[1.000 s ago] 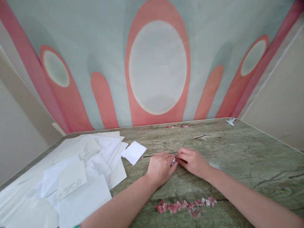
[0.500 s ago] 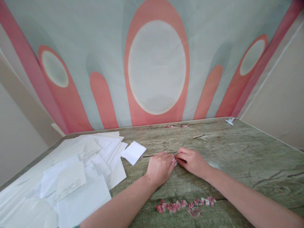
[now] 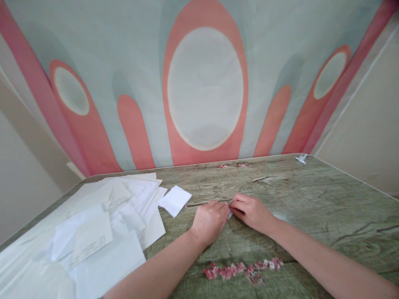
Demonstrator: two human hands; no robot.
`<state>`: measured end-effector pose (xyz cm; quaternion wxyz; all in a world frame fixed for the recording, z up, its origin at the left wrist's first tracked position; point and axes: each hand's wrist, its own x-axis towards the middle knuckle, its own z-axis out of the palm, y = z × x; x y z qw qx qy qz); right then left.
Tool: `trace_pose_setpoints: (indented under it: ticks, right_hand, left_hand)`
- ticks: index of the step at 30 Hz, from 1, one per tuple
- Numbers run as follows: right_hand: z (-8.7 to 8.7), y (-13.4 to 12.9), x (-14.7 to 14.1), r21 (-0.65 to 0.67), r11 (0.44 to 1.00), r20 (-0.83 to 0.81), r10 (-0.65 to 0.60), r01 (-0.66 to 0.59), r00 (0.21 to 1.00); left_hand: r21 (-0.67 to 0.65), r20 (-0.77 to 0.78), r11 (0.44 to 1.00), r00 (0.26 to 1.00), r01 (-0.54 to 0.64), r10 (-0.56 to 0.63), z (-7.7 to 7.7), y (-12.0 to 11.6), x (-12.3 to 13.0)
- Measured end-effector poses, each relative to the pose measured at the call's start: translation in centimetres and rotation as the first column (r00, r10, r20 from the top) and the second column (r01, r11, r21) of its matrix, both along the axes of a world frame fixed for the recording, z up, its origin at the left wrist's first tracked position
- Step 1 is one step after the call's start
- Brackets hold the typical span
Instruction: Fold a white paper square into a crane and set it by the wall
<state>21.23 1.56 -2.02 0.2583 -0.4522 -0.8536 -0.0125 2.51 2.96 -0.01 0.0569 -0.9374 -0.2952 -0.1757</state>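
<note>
Both hands meet near the middle of the wood-patterned table (image 3: 311,195). My left hand (image 3: 209,221) and my right hand (image 3: 252,211) pinch a small white folded piece of paper (image 3: 230,214) between their fingertips, pressed down against the tabletop. Most of that paper is hidden under the fingers; only a sliver shows. A separate folded white square of paper (image 3: 175,200) lies just left of my left hand.
A loose pile of white paper sheets (image 3: 93,232) covers the table's left side. A tiny white folded paper (image 3: 301,158) sits at the far right corner. A pink-and-grey patterned cloth (image 3: 202,83) hangs behind the table. Printed pink flowers (image 3: 240,270) mark the near tabletop.
</note>
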Motion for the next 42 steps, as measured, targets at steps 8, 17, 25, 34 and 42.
trace_pose_setpoints:
  ticks: [8, 17, 25, 34, 42]
  right_hand:
    - [0.3, -0.2, -0.11, 0.054, 0.999, 0.094, 0.0, -0.006, 0.996]
    - [0.37, -0.32, -0.41, 0.066, 0.998, 0.11, -0.018, 0.011, 0.994]
    - [0.17, -0.26, -0.46, 0.086, 0.996, 0.089, -0.023, 0.015, 0.996]
    - [0.22, -0.22, -0.56, 0.079, 0.997, 0.091, -0.021, 0.014, 0.996]
    - [0.19, -0.24, -0.55, 0.113, 0.994, 0.105, -0.026, 0.014, 0.994]
  left_hand:
    - [0.034, -0.009, 0.999, 1.0, 0.013, -0.012, -0.12, 0.26, 0.06]
    - [0.034, 0.067, 0.999, 0.997, 0.03, -0.032, -0.46, 0.58, -0.19]
    - [-0.036, 0.126, 0.999, 0.991, -0.029, 0.034, -0.43, 0.59, -0.42]
    - [-0.018, 0.157, 1.0, 0.988, 0.011, -0.008, -0.62, 0.67, -0.63]
    - [-0.025, 0.141, 0.999, 0.989, 0.04, -0.037, -0.46, 0.63, -0.64]
